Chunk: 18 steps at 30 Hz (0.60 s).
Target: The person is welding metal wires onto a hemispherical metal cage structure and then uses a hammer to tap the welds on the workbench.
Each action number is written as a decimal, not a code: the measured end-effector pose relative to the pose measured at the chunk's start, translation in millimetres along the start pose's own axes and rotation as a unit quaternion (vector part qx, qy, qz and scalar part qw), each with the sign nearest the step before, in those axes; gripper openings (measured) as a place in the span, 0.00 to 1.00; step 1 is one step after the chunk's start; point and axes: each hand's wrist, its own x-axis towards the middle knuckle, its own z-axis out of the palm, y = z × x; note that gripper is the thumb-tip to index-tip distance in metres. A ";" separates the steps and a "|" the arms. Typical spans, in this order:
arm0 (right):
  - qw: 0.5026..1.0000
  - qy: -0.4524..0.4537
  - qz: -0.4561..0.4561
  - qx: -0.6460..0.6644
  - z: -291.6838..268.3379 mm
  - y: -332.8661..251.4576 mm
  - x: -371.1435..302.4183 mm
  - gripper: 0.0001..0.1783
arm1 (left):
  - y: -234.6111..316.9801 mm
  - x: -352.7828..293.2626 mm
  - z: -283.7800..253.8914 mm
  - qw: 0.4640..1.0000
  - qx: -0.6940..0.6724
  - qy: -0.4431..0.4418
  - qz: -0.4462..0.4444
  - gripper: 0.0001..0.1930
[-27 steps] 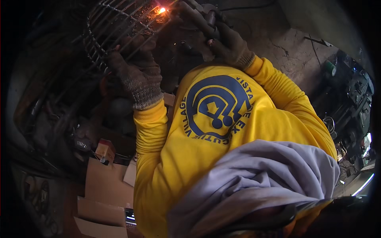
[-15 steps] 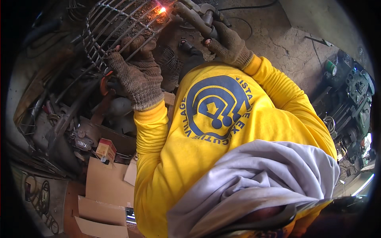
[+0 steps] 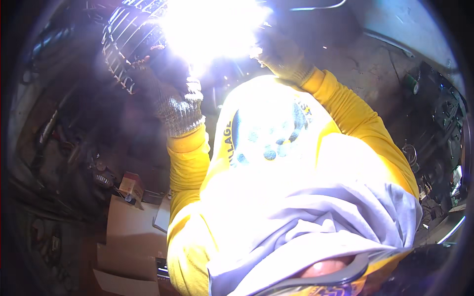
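1. Dark workshop clutter spreads right of the grille; cardboard lies below it in view.
2. White glare covers the grille's right side.
3. Left hand: fingers curled at the grille's near bars, probably steadying it.
4. Right hand: right of the grille; glare hides its hold, so I cannot tell.
5. Gloves likely guard against heat.

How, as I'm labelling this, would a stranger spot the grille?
From the yellow shirt, follow the left sleeve up to the left hand. The grille is the curved metal frame it holds, left of the white glare. Its evenly barred shape sets it apart from the dark clutter below.
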 end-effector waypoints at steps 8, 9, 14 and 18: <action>0.984 0.083 0.117 0.109 -3.0 -16.5 2.7 0.27 | 1.9 10.1 4.5 0.995 0.031 -0.046 0.087 0.17; 0.955 0.087 0.192 0.210 3.9 -4.2 -5.8 0.29 | -3.7 14.3 9.3 0.989 0.038 -0.023 0.144 0.18; 0.961 0.051 0.154 0.226 4.1 1.5 -8.9 0.31 | -14.6 27.8 16.9 0.923 0.136 0.088 0.348 0.20; 0.997 0.071 0.024 0.010 10.0 8.2 -12.5 0.31 | -12.2 30.7 19.7 0.902 0.189 0.108 0.374 0.22</action>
